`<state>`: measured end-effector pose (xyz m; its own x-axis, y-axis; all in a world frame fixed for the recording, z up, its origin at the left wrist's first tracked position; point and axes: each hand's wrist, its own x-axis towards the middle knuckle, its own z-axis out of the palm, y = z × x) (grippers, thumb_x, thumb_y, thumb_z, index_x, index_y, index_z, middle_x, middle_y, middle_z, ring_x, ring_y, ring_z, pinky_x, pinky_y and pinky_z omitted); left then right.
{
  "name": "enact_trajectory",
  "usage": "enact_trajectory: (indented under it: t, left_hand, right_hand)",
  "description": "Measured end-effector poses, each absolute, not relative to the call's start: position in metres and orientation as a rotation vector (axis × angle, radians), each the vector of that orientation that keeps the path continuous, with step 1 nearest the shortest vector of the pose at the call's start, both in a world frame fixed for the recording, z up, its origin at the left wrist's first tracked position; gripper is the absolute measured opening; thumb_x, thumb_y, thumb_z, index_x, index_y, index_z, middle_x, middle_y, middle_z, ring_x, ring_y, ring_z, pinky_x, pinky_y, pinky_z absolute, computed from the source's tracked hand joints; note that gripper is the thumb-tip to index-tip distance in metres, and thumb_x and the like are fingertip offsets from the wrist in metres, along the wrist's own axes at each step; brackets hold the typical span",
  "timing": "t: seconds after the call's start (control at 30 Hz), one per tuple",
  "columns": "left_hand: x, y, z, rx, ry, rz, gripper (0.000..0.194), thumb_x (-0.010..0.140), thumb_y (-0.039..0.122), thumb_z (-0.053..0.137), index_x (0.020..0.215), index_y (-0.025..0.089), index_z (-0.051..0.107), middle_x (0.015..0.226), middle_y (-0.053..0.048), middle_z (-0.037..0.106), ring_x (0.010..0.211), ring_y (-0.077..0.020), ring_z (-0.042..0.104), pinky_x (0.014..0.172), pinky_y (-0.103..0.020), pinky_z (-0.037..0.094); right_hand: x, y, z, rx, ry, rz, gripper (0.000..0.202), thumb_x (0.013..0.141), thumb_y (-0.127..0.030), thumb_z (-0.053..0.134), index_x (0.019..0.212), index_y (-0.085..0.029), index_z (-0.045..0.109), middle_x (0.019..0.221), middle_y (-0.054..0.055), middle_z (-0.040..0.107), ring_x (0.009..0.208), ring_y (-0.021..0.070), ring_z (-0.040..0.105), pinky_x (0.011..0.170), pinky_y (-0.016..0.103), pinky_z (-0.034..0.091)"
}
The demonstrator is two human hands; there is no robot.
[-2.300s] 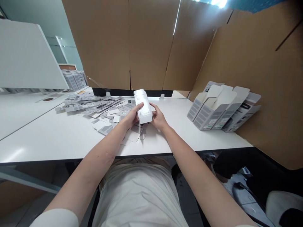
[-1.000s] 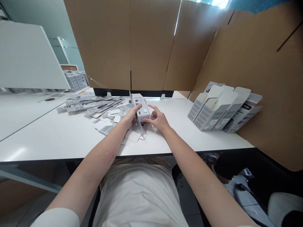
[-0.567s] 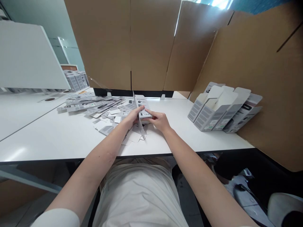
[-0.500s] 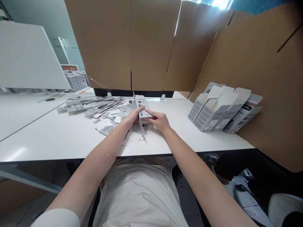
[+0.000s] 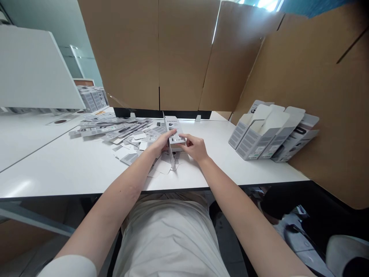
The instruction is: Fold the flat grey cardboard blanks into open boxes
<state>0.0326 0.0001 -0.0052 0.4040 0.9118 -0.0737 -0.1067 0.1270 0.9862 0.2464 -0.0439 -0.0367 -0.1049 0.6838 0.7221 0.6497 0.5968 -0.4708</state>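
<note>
A printed white-and-grey carton (image 5: 173, 124) is between my hands above the white table, with a side flap standing out toward me. My left hand (image 5: 163, 144) grips its left side, thumb on the printed face and fingers hidden behind. My right hand (image 5: 195, 147) pinches the near right corner, thumb below and index finger at the edge. Flattened cartons (image 5: 115, 129) lie in a loose heap to the left, and some pieces spread under the held carton.
Several opened-up cartons (image 5: 259, 134) stand at the right against a cardboard panel (image 5: 325, 96). Another cardboard panel (image 5: 184, 57) rises behind the table (image 5: 72, 165). More cartons (image 5: 92, 99) are stacked at the far left, behind a white board (image 5: 37, 69). A grey bag (image 5: 302, 242) sits low at the right.
My right index finger has shifted slightly right on the carton's face, toward its edge. My left hand and the carton stay nearly in place.
</note>
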Motion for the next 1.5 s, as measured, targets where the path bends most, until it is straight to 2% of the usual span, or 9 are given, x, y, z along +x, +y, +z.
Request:
enact_trajectory:
  t: [0.1,0.23,0.4,0.6,0.73,0.87,1.07,1.37,1.5]
  left_hand:
    - [0.035,0.000,-0.005,1.196,0.885,0.904,0.054,0.095,0.071,0.090,0.118,0.023,0.087,0.115,-0.012,0.092,0.088,-0.0273,0.086,0.069,-0.031,0.063]
    - [0.038,0.001,-0.006,1.157,0.879,0.906,0.047,0.096,0.065,0.091,0.114,0.023,0.086,0.111,-0.011,0.092,0.088,-0.0276,0.086,0.070,-0.033,0.065]
    - [0.039,0.002,-0.008,1.168,0.903,0.919,0.052,0.091,0.069,0.094,0.112,0.022,0.085,0.111,-0.012,0.091,0.087,-0.0277,0.085,0.069,-0.032,0.064]
    - [0.040,0.005,-0.011,1.205,0.932,0.901,0.056,0.091,0.073,0.091,0.112,0.022,0.084,0.102,-0.011,0.090,0.080,-0.0262,0.083,0.066,-0.031,0.061]
    - [0.041,0.005,-0.011,1.192,0.968,0.911,0.051,0.095,0.072,0.088,0.109,0.023,0.083,0.097,-0.010,0.088,0.080,-0.0274,0.082,0.065,-0.032,0.060]
    - [0.042,0.002,-0.010,1.178,0.967,0.942,0.047,0.097,0.070,0.088,0.108,0.024,0.082,0.098,-0.011,0.088,0.082,-0.0287,0.082,0.066,-0.033,0.060]
    - [0.043,0.003,-0.010,1.220,0.989,0.951,0.047,0.099,0.071,0.085,0.108,0.025,0.083,0.096,-0.010,0.087,0.077,-0.0256,0.078,0.061,-0.031,0.058]
    - [0.044,0.001,-0.010,1.244,1.010,0.916,0.046,0.102,0.071,0.079,0.106,0.025,0.083,0.098,-0.009,0.087,0.076,-0.0232,0.079,0.059,-0.027,0.058]
    - [0.043,0.001,-0.009,1.217,0.992,0.930,0.045,0.101,0.068,0.084,0.109,0.024,0.083,0.097,-0.008,0.086,0.074,-0.0206,0.077,0.059,-0.025,0.060]
  right_hand:
    - [0.247,-0.044,-0.038,-1.114,-1.778,-0.028,0.027,0.096,-0.046,0.093,0.116,-0.027,0.094,0.072,-0.001,0.069,0.066,0.0204,0.057,0.075,0.035,0.054]
    - [0.247,-0.041,-0.039,-1.116,-1.777,-0.101,0.013,0.096,-0.040,0.085,0.093,-0.027,0.087,0.068,0.000,0.065,0.064,0.0207,0.056,0.071,0.035,0.051]
    - [0.246,-0.041,-0.038,-1.115,-1.814,-0.156,0.027,0.103,-0.042,0.071,0.081,-0.028,0.077,0.066,0.001,0.062,0.064,0.0209,0.054,0.070,0.034,0.049]
    - [0.244,-0.044,-0.036,-1.115,-1.829,-0.156,0.034,0.103,-0.037,0.070,0.071,-0.027,0.064,0.066,0.001,0.060,0.064,0.0195,0.052,0.070,0.033,0.046]
    - [0.244,-0.043,-0.036,-1.142,-1.813,-0.128,0.026,0.099,-0.032,0.075,0.075,-0.027,0.069,0.066,0.000,0.060,0.064,0.0194,0.054,0.071,0.033,0.047]
    - [0.246,-0.042,-0.036,-1.162,-1.753,-0.062,0.004,0.091,-0.030,0.084,0.091,-0.027,0.081,0.067,-0.003,0.063,0.064,0.0188,0.056,0.073,0.032,0.049]
    - [0.246,-0.042,-0.035,-1.164,-1.750,-0.011,0.016,0.088,-0.030,0.083,0.103,-0.029,0.086,0.068,-0.005,0.060,0.065,0.0194,0.056,0.073,0.032,0.049]
    - [0.245,-0.040,-0.037,-1.179,-1.755,-0.047,0.004,0.091,-0.030,0.076,0.089,-0.027,0.079,0.067,-0.001,0.062,0.064,0.0217,0.056,0.073,0.034,0.049]
    - [0.245,-0.041,-0.036,-1.185,-1.752,-0.014,0.007,0.090,-0.031,0.079,0.096,-0.028,0.080,0.068,-0.003,0.060,0.064,0.0207,0.056,0.073,0.033,0.048]
